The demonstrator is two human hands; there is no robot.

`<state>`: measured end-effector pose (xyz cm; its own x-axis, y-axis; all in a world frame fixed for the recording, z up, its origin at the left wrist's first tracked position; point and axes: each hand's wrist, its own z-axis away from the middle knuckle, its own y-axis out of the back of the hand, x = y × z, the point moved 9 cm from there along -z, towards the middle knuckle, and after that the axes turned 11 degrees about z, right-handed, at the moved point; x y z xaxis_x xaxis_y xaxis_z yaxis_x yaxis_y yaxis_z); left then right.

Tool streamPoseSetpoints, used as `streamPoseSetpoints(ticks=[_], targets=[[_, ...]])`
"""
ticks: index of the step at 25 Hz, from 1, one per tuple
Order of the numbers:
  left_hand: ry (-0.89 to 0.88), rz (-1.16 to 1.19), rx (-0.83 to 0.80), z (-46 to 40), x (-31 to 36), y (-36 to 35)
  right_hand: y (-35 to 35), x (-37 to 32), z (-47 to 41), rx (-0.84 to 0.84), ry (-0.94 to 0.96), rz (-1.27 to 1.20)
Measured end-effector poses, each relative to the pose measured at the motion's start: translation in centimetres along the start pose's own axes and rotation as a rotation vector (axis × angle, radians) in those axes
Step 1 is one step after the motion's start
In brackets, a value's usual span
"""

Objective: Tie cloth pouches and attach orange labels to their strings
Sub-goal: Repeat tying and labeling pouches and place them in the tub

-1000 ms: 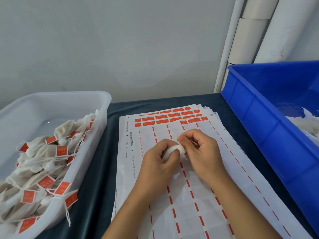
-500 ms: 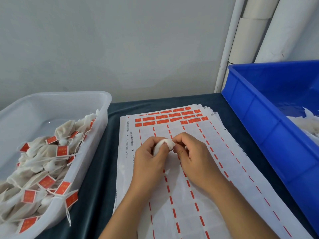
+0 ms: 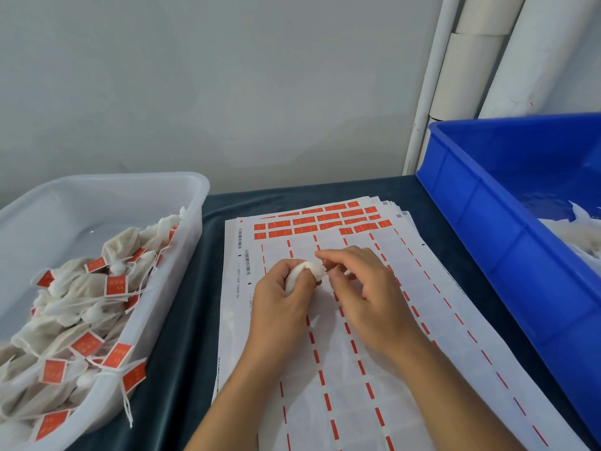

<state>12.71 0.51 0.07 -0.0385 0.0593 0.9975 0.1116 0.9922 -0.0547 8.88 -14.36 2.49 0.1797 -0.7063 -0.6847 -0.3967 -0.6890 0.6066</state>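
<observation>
Left hand (image 3: 279, 304) grips a white cloth pouch (image 3: 305, 271) above the label sheets (image 3: 357, 369); right hand (image 3: 367, 288) beside it, fingertips at the pouch top, grasp unclear. White tub (image 3: 182, 196) holds labelled pouches (image 3: 87, 307); blue crate (image 3: 487, 222) holds white cloth (image 3: 579, 236).
</observation>
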Motion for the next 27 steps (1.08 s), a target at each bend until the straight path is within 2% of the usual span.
streamPoseSetpoints(ticks=[2, 6, 13, 17, 24, 27], targets=[[-0.018, -0.023, -0.028, 0.0, 0.2, -0.2, 0.4, -0.1, 0.0, 0.011, -0.015, -0.064], [-0.050, -0.081, -0.113, 0.1, 0.5, -1.0, 0.9, -0.1, -0.1, 0.075, -0.003, -0.007], [0.059, -0.008, -0.228, 0.1, 0.3, -1.5, 1.8, -0.1, -0.3, 0.172, -0.011, 0.055], [0.088, 0.004, -0.192, 0.1, 0.3, -1.1, 2.2, -0.9, 0.0, 0.179, 0.008, 0.000], [0.103, 0.046, -0.137, -0.2, -0.1, -0.8, 1.6, -1.8, 0.3, 0.130, 0.128, 0.093], [0.097, 0.046, -0.129, -0.3, -0.2, -0.7, 1.9, -2.0, 0.3, 0.186, 0.176, 0.192]])
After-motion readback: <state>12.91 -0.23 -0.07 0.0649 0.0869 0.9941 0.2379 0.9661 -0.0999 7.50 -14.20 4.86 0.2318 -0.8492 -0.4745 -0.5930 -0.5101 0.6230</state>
